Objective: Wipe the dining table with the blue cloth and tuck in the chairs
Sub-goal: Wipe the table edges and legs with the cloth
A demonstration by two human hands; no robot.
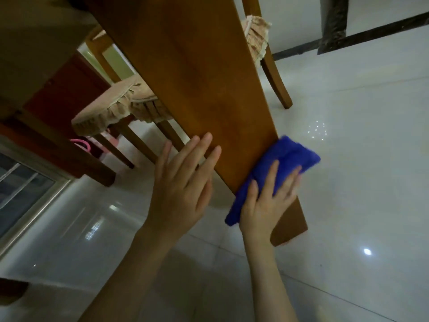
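Low on right edge of panel (209, 77): cloth (290, 154), pressed there under flat right hand (267, 201), fingers straight, probably for wiping. Beside it, on panel face: left hand (183, 182), flat, seemingly bracing, holding nothing.

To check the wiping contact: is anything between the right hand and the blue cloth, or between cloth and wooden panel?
Nothing visible. The right hand presses straight on the blue cloth, which lies against the wooden panel. The left hand rests on the panel beside it, apart from the cloth.
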